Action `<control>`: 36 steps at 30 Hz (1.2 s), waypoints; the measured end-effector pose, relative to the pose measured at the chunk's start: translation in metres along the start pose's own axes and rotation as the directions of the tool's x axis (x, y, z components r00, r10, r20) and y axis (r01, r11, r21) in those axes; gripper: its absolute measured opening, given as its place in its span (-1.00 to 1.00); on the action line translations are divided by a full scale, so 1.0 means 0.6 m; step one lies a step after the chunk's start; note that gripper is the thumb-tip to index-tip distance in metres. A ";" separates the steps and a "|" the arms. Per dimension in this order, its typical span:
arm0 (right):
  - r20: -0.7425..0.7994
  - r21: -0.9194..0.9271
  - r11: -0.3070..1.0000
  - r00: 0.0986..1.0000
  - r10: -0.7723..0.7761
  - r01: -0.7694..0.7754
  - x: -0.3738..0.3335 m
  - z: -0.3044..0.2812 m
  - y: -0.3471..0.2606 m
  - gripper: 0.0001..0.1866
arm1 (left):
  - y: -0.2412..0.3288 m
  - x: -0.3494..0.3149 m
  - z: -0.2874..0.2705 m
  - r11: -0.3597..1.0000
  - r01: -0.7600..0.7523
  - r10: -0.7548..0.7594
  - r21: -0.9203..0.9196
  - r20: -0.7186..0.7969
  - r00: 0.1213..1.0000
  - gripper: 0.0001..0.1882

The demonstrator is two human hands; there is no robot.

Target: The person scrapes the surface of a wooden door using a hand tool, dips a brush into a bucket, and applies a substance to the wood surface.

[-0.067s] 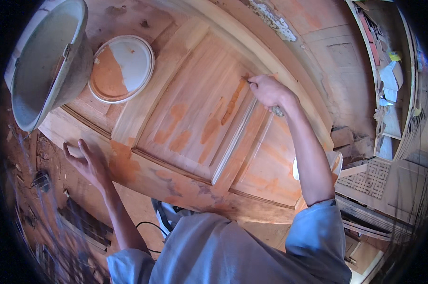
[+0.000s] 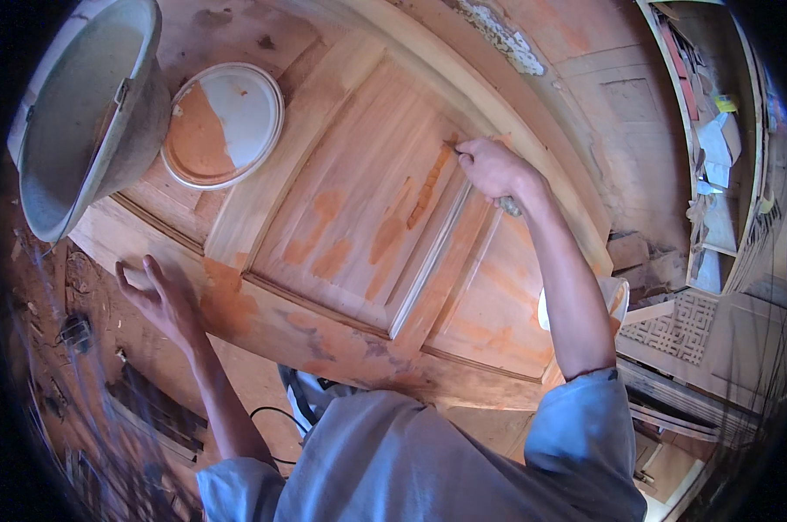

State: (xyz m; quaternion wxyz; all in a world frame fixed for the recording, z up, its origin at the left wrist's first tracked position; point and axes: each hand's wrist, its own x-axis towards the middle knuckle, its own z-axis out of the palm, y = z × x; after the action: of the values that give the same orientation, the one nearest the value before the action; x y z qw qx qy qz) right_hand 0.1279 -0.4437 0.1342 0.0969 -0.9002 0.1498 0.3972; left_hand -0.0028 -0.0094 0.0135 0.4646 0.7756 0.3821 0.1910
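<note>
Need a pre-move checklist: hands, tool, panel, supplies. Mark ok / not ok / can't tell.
1. Tool gripped: ok. The right hand holds a hand tool.
2. Tool tip placed: ok. It is at the far end of the ridged orange strip; actual contact is unclear.
3. Orange strip smooth: not ok. It looks lumpy on the wooden panel.
4. Left hand free: ok. It is open and empty by the near edge; touching or not, cannot tell.
5. Paste available: ok. Orange paste covers part of the round white lid.
6. White container contents: cannot tell. The right forearm partly hides it.
</note>
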 end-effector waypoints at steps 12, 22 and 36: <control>0.027 -0.051 0.997 0.998 -0.062 0.063 -0.085 0.079 -0.055 -0.54 | -0.037 0.011 -0.007 0.957 0.087 -0.062 -0.275 0.097 0.993 -0.31; -0.076 -0.237 0.928 0.946 -0.314 0.289 -0.157 0.176 -0.066 -0.54 | -0.038 0.017 0.013 0.957 -0.247 0.238 -0.150 -0.073 0.969 -0.42; -0.233 0.630 0.697 0.939 -0.252 0.343 -0.239 0.188 0.098 -0.50 | -0.022 0.013 0.004 0.951 -0.309 0.308 0.006 -0.107 0.945 -0.43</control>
State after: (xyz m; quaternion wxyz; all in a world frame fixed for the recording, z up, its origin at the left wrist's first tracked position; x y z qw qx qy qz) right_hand -0.0615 -0.4380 0.1628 0.4625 -0.8426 0.1386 0.2385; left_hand -0.0018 -0.0011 0.0002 0.4121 0.8121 0.2792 0.3045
